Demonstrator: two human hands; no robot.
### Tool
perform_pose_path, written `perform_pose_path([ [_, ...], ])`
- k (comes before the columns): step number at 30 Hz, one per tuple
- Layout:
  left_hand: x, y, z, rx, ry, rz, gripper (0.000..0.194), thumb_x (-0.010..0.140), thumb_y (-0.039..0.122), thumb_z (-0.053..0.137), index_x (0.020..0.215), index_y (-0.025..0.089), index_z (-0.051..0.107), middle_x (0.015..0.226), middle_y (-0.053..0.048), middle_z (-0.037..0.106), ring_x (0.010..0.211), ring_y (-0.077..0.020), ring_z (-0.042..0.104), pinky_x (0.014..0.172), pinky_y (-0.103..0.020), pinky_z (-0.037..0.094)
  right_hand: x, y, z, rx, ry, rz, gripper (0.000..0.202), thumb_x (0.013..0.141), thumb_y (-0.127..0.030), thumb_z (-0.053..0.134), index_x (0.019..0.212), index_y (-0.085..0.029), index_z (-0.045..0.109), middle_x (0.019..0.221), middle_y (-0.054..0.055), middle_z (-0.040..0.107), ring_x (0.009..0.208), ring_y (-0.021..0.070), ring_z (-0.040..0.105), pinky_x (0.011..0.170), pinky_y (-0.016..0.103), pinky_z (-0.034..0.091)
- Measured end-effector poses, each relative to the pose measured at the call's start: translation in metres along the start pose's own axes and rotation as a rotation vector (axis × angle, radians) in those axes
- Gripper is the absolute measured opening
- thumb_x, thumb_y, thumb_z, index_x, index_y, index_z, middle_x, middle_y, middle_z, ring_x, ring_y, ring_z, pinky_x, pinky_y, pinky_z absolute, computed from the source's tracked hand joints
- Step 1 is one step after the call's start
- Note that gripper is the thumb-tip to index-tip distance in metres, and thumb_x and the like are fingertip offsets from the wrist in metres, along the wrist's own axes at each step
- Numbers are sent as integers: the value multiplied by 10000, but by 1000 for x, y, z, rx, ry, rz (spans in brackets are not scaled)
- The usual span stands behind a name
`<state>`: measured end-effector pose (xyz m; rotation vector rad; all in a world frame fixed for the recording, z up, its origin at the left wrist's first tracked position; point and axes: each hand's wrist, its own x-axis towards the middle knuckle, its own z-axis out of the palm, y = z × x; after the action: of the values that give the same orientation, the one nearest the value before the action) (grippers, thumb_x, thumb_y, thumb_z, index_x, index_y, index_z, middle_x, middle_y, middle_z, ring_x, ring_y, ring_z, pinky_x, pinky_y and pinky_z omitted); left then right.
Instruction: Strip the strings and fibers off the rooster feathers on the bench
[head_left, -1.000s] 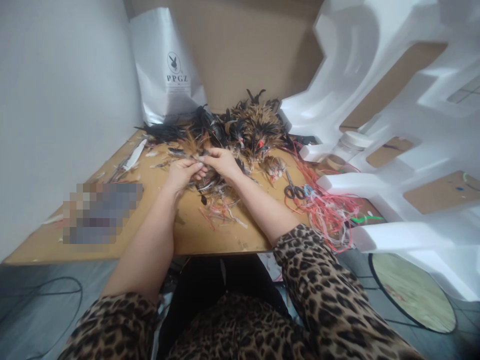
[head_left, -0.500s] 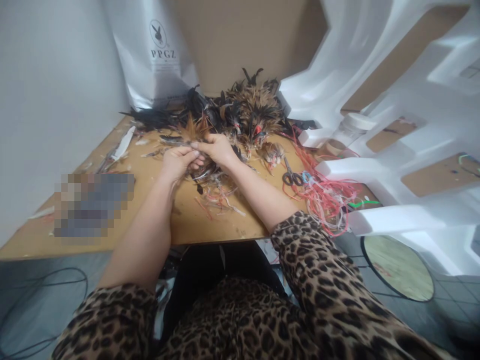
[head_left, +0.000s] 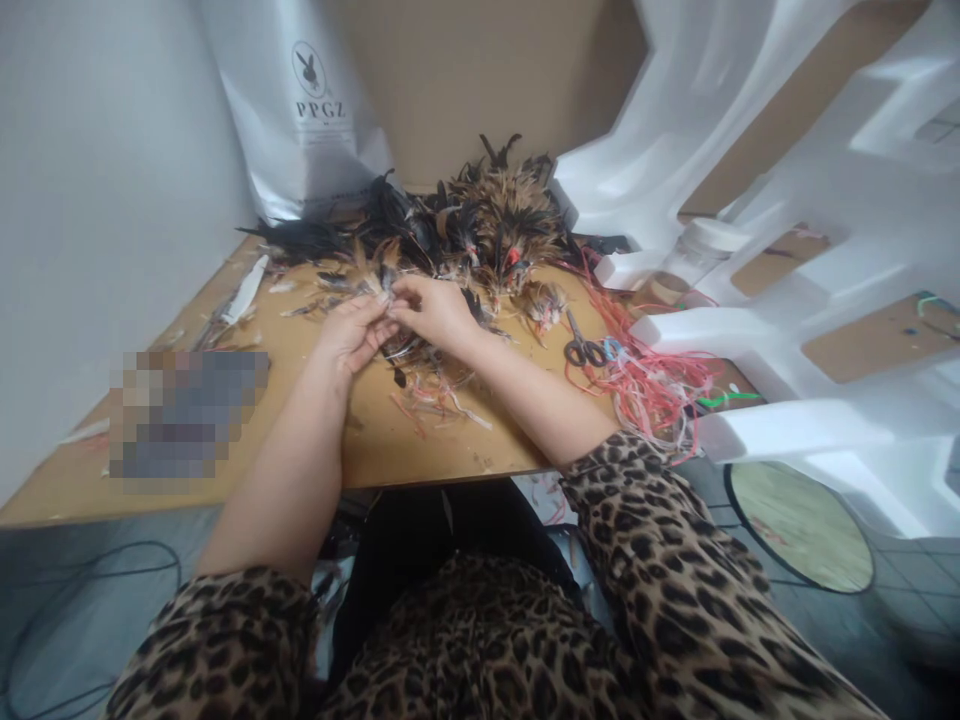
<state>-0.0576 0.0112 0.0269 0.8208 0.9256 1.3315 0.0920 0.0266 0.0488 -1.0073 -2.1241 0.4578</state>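
Over the middle of the table, my left hand (head_left: 352, 330) pinches the base of a small bunch of brown and dark feathers (head_left: 377, 268), whose tips fan up and away from me. My right hand (head_left: 435, 312) meets it from the right, thumb and fingers closed at the same base; what exactly lies between those fingertips is too small to make out. Loose feathers and pink and white string scraps (head_left: 442, 395) lie beneath and in front of my hands. Behind them rises a large heap of black and brown feather bundles (head_left: 510, 215).
Black-handled scissors (head_left: 585, 350) lie to the right, beside a tangle of pink and white strings (head_left: 660, 385). White foam packing (head_left: 720, 335) borders the right side, with a clear jar (head_left: 705, 250) near it. A white feather (head_left: 246, 290) and a blurred-out object (head_left: 187, 415) are at left.
My right hand has shifted slightly, its fingers now more curled at the bunch's base. My left fingers have opened a little below, and the feathers have turned somewhat.
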Motion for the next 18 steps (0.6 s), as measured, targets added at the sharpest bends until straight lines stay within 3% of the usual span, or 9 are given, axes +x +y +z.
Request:
perform_pose_path([
  [6,-2,-7,3,70,-56,-44,150,695,208,711,781,103,645,790,-79,707,665,-103,656,607,-178,524,-25,-2,-3,-288,41,-88,250,830,-266,471,1036,-173,577,972,74,671,975,221,573,966,411,232],
  [18,-2,-12,6,108,-85,-13,216,633,272,758,726,108,653,745,-54,693,672,-99,647,679,-209,530,-27,2,-3,-437,61,-140,243,886,-352,416,962,-160,545,857,72,656,894,219,568,1007,439,144],
])
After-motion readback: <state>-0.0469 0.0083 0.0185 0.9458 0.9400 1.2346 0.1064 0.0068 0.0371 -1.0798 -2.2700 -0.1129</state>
